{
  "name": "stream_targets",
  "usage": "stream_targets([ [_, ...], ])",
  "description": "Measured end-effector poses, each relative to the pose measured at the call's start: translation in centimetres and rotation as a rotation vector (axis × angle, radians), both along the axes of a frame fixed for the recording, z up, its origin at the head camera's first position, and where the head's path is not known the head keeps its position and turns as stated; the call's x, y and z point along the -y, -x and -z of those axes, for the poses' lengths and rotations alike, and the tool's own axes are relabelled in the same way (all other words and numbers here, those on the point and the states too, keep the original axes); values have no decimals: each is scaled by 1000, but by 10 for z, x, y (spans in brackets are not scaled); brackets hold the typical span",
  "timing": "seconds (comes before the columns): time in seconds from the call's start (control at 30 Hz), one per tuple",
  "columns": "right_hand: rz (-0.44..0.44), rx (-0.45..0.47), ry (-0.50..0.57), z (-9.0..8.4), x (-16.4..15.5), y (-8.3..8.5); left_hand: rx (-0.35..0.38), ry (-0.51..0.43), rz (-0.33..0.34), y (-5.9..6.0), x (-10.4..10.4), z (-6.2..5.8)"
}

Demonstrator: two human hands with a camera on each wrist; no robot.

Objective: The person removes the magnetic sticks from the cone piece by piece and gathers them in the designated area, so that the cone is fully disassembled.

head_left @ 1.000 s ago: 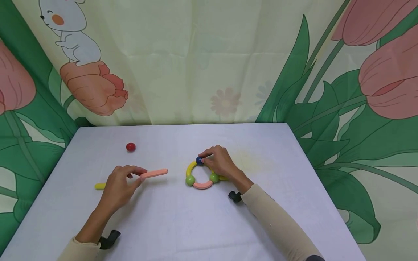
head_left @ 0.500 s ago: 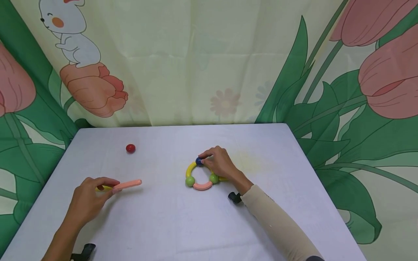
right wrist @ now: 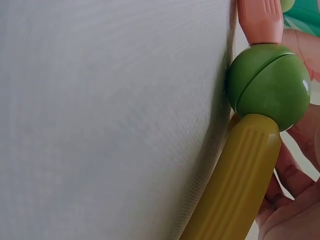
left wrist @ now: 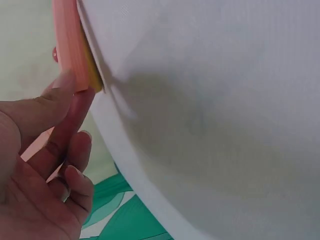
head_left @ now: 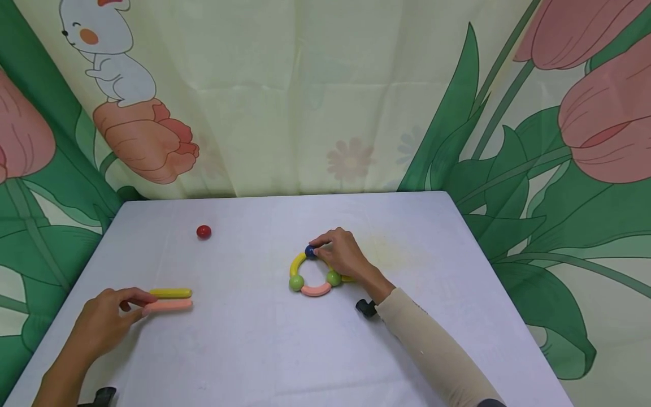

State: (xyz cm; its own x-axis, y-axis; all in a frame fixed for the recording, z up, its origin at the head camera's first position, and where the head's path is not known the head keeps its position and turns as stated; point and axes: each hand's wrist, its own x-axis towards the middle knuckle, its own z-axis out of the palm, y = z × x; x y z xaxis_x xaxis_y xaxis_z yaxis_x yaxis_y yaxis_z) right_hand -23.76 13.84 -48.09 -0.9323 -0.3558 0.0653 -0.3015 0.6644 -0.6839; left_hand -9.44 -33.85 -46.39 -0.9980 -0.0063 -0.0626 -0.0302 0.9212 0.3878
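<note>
We see our left hand [head_left: 102, 323] has drawn back toward the table's near-left corner, carrying the straight pink plastic stick [head_left: 168, 306] from mid-table down beside the straight yellow plastic stick [head_left: 170, 293], now lying parallel, just beside it.

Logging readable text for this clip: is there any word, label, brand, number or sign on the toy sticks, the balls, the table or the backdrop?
None: no writing shows in any view.
The pink stick and yellow stick by the left hand are plain.
The ring of curved pieces and balls under the right hand is unmarked, as is the red ball.
The backdrop carries only pictures: a mouse and tulips.
</note>
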Motion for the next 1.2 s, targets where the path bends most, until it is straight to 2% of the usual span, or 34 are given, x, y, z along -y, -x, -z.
stream_targets([
  [0.37, -6, -19, -9, 1, -1, 0, -5, 28, -57, 2, 4, 5],
  [0.7, 8, -19, -20, -2, 1, 0, -57, 46, -79, 0, -2, 5],
  [0.9, 11, -21, -22, -2, 2, 0, -139, 45, -53, 0, -25, -7],
  [1.07, 16, -7, -17, -2, 1, -1, -184, -10, 0, 8, -55, -18],
  [1.2, 20, 22, -28, 0, 1, -2, -216, -55, 30, 17, -83, -22],
])
